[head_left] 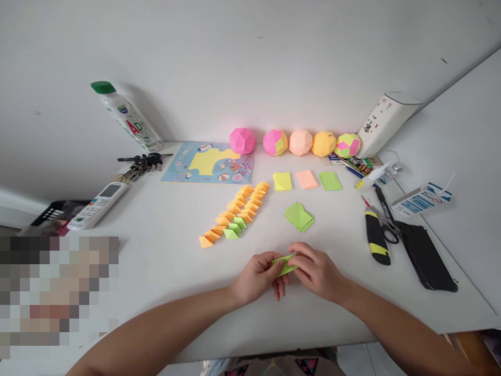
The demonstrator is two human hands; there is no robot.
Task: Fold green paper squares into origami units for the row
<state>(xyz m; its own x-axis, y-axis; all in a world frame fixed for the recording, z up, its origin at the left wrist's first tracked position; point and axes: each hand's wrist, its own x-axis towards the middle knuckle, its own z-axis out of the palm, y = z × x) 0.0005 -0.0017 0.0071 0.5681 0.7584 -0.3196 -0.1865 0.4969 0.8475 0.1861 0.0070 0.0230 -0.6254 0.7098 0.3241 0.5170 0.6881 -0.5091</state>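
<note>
A small green piece of folded paper (285,265) is held between both hands, low over the front of the white table. My left hand (256,277) pinches its left side between thumb and fingers. On the right side, the thumb and fingers of my right hand (319,271) close on the paper's edge, hiding part of it. Beyond my hands lies a loose stack of green paper (299,216). To its left, two slanting rows of folded orange paper units (235,206) stand on the table, with several green folded units (235,228) at the near end of one row.
Yellow (282,181), peach (307,179) and green paper pads (331,180) lie farther back. Several paper balls (300,142) line the wall. A cutter (377,237), scissors (390,234) and black pouch (425,256) lie right; a remote (97,206) and bottle (131,117) are left.
</note>
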